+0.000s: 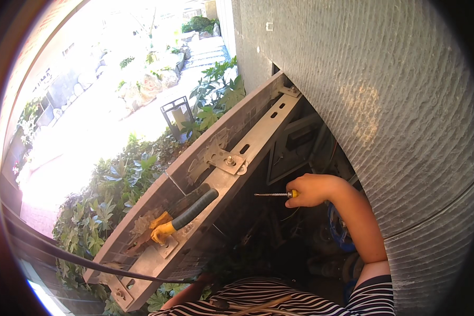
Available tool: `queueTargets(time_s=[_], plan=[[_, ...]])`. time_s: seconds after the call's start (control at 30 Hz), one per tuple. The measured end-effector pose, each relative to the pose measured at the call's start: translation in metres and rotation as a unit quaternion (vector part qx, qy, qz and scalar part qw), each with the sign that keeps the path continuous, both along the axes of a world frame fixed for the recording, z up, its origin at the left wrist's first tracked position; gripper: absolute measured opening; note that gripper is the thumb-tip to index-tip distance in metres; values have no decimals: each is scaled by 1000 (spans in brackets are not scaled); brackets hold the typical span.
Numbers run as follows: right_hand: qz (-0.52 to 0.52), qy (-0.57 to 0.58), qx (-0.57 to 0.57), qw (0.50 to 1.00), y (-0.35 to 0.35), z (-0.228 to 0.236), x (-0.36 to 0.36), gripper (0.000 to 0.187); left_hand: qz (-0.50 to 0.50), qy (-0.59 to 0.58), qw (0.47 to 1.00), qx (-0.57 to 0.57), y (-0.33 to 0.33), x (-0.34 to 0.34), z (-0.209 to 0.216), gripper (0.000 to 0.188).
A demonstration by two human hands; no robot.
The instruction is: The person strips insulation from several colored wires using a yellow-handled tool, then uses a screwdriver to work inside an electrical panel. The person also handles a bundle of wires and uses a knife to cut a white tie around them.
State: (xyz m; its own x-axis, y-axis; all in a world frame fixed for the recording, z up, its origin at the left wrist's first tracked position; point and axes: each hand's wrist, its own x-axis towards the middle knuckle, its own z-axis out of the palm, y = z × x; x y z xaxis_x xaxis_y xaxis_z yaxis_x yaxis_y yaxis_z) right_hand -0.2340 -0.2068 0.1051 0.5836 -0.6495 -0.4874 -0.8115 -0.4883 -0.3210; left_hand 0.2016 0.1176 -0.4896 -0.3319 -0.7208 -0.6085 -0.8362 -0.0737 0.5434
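Observation:
My right hand [310, 189] is closed on the yellow handle of a screwdriver [271, 195], whose thin metal shaft points left over a dark opening behind a long grey metal rail [258, 139]. On that rail lies a tool with a dark grip and a yellow head [187, 213], untouched. A bracket with a bolt [229, 160] sits further up the rail. Only my left forearm [187, 294] shows, at the bottom edge. Its hand is hidden in the shadow under the rail.
A ribbed grey wall [379, 105] fills the right side. Far below to the left are leafy plants [116, 184], a dark lantern [176, 116] and sunlit paving. A black cable [63, 253] crosses the lower left. Blue coiled tubing [337, 231] lies in the dark opening.

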Motion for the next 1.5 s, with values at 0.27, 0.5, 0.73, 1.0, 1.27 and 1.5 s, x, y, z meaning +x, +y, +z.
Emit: queueTargets(time_s=[0.27, 0.5, 0.73, 1.0, 1.27, 1.5], plan=[[-1, -10, 2, 1000, 1, 3, 0, 52, 12, -53, 994, 91, -2, 11, -38, 52], [0, -7, -2, 1000, 1, 3, 1, 52, 27, -48, 995, 84, 2, 14, -35, 46], [0, -5, -4, 1000, 0, 2, -1, 52, 56, -31, 993, 96, 2, 15, -35, 44], [7, -7, -8, 1000, 0, 0, -1, 52, 136, 185, 973, -13, 6, 21, -38, 14], [9, -4, -2, 1000, 1, 3, -1, 52, 103, 96, 986, 91, -6, 24, -28, 51], [7, -3, -1, 1000, 1, 2, 0, 52, 76, 29, 993, 86, -1, 23, -34, 61]])
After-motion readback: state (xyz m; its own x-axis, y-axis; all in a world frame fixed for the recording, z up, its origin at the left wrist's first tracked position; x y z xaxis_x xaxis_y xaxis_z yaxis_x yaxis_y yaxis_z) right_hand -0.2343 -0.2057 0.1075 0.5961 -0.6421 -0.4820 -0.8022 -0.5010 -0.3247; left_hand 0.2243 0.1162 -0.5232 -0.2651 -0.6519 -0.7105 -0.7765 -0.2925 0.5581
